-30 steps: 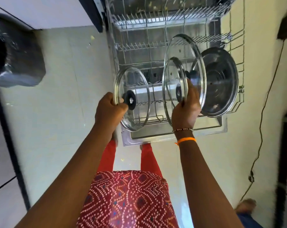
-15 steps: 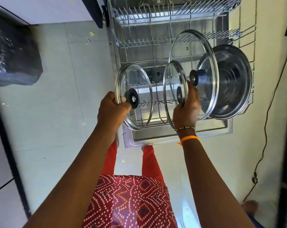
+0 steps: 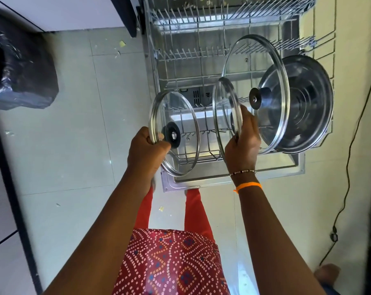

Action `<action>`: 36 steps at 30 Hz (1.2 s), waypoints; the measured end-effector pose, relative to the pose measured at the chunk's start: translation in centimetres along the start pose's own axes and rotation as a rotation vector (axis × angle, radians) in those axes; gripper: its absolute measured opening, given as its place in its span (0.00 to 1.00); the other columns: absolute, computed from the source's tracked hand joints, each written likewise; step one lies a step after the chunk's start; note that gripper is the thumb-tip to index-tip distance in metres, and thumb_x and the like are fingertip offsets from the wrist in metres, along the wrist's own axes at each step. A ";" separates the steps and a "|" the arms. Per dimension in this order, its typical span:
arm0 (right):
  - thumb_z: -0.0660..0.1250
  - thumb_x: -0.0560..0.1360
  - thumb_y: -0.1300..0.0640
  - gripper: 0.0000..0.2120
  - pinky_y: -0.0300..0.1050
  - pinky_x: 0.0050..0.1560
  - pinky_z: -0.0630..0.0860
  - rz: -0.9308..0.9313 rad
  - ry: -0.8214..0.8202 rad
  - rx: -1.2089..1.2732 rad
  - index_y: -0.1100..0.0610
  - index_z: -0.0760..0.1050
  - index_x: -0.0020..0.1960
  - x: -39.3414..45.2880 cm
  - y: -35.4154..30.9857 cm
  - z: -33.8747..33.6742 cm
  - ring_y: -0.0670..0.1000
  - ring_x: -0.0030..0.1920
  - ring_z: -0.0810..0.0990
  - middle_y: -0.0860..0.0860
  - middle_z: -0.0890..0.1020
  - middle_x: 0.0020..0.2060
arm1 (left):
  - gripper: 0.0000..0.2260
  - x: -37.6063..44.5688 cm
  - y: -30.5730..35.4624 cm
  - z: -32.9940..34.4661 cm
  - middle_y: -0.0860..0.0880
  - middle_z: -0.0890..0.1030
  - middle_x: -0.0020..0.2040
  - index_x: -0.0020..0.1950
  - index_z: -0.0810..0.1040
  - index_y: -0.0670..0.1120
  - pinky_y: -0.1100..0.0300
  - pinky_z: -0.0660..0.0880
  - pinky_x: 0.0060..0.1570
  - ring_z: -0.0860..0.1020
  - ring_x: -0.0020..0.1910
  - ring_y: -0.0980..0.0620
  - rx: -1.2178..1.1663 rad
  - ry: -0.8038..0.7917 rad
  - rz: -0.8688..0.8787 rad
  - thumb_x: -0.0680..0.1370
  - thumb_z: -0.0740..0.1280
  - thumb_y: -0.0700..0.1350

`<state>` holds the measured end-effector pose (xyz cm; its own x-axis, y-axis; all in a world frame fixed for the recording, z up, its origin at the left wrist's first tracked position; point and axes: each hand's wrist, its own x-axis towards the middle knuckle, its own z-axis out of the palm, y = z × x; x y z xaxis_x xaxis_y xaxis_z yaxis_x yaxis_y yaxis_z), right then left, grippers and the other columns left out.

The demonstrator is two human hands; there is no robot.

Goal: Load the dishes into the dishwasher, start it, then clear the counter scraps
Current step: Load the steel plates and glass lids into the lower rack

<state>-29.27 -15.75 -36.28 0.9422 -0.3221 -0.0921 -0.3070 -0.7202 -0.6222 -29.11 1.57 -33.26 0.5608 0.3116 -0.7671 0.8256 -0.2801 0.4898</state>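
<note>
Over the pulled-out lower rack of the open dishwasher we hold two glass lids on edge. Our left hand grips the small glass lid, fingers curled round its near rim beside the black knob. Our right hand pinches the middle glass lid at its rim, thumb on one face and fingers on the other. Neither lid seems seated between the tines yet; whether their bottom edges touch the wire we cannot tell.

Just beyond the right hand, the large glass lid stands upright in the rack, and behind it the steel lid leans at the rack's right side. So we judge the loading only partly done: two pieces are in, two are in hand, most of the rack is bare. Starting the machine and clearing the scraps are left to do.

Against the frame half a second ago, our grips are unchanged and both lids sit in much the same place over the rack's front. The view has tipped a little, so more of the rack's back rows shows.

A black-bagged bin stands at far left, and small scraps lie scattered on the pale floor tiles.
</note>
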 end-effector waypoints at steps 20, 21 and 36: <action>0.53 0.65 0.79 0.27 0.35 0.64 0.67 0.112 0.154 0.003 0.69 0.71 0.63 -0.1 -1.8 -3.2 0.59 0.61 0.75 0.64 0.77 0.56 | 0.06 -0.6 -0.5 -1.0 0.50 0.76 0.37 0.49 0.75 0.46 0.69 0.70 0.33 0.73 0.35 0.56 -0.007 -0.055 0.050 0.74 0.66 0.38; 0.53 0.66 0.79 0.26 0.37 0.64 0.68 0.096 0.157 -0.003 0.70 0.71 0.62 0.1 -1.8 -3.2 0.60 0.60 0.76 0.64 0.77 0.56 | 0.06 -0.6 -0.3 -0.9 0.50 0.75 0.37 0.48 0.75 0.46 0.68 0.70 0.33 0.73 0.35 0.57 -0.007 -0.054 0.055 0.74 0.66 0.37; 0.58 0.71 0.75 0.19 0.45 0.56 0.70 0.118 0.091 -0.097 0.69 0.73 0.61 2.0 -3.1 -5.8 0.62 0.57 0.77 0.64 0.78 0.55 | 0.11 0.2 0.8 0.4 0.44 0.76 0.42 0.54 0.75 0.39 0.63 0.69 0.35 0.72 0.36 0.52 0.065 -0.074 0.063 0.72 0.66 0.37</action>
<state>-27.18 -17.74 -29.96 0.8844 -0.4587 -0.0863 -0.4299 -0.7286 -0.5331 -28.37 1.04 -33.25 0.6033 0.2240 -0.7654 0.7818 -0.3556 0.5121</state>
